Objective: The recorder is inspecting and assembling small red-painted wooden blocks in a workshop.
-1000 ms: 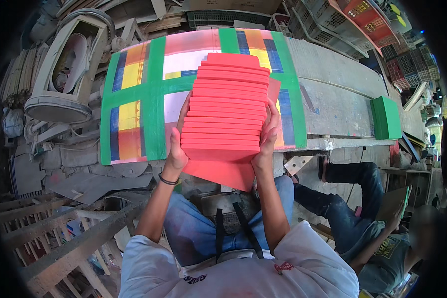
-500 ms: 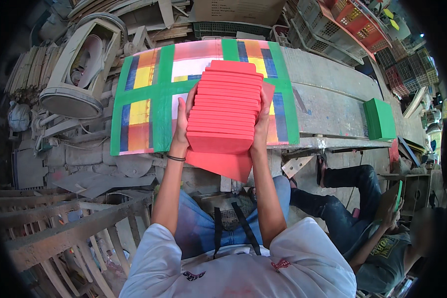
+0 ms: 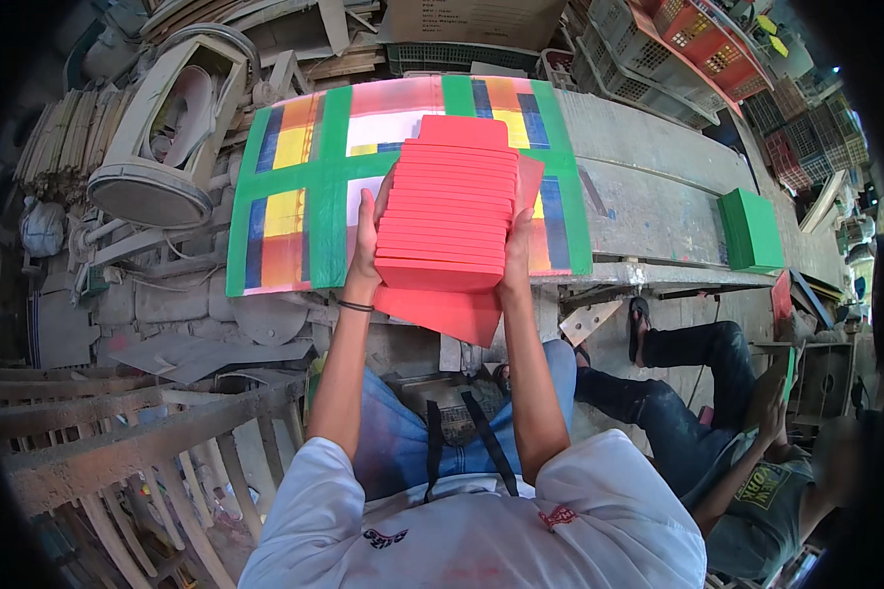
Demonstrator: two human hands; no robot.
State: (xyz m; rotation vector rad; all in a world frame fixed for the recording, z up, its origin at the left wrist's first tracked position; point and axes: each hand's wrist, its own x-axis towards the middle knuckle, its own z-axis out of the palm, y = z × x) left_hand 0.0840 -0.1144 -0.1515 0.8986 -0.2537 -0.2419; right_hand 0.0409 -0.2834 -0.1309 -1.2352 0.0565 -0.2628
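Note:
Between my two hands sits a row of flat red boards [image 3: 447, 211], packed face to face so that their edges show as bands. My left hand [image 3: 365, 240] presses on the row's left side, thumb up along it. On the right side my right hand [image 3: 518, 250] grips in the same way, its fingers partly hidden. The board at the far end [image 3: 465, 131] leans away from the rest. Under the row lies a red sheet [image 3: 452, 316], which sticks out at the near edge and at the right. A panel with green bands and coloured patches [image 3: 326, 236] lies beneath it all.
To the right the grey wooden bench [image 3: 648, 206] carries a stack of green boards [image 3: 751, 231]. Plastic crates [image 3: 648, 59] stand behind it. At the lower right sits a co-worker [image 3: 756, 481] holding a green piece. Wooden slatted frames [image 3: 157, 452] stand at the left.
Both hands still hold the red boards, nearly in place. The far-end board shows more of its flat face now. The co-worker's hand with the green piece has shifted slightly.

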